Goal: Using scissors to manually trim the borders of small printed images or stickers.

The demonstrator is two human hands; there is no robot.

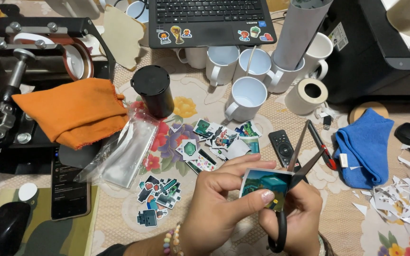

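My left hand (219,199) pinches a small printed picture (264,186) between thumb and fingers, low in the middle of the view. My right hand (294,215) grips black scissors (300,156) by the handle, blades spread apart, with the lower blade meeting the picture's right edge. Just beyond my hands lie several cut-out stickers (214,142), and more cut-out stickers (160,192) sit to the left of my wrist.
White mugs (245,97), a black canister (153,90), tape roll (307,96), remote (281,148), blue cloth (364,147), red cutter (322,146), paper scraps (404,199) at right. Orange cloth (74,111) on a mug press (34,52), phone (69,187), laptop (209,21), clear bags (126,151).
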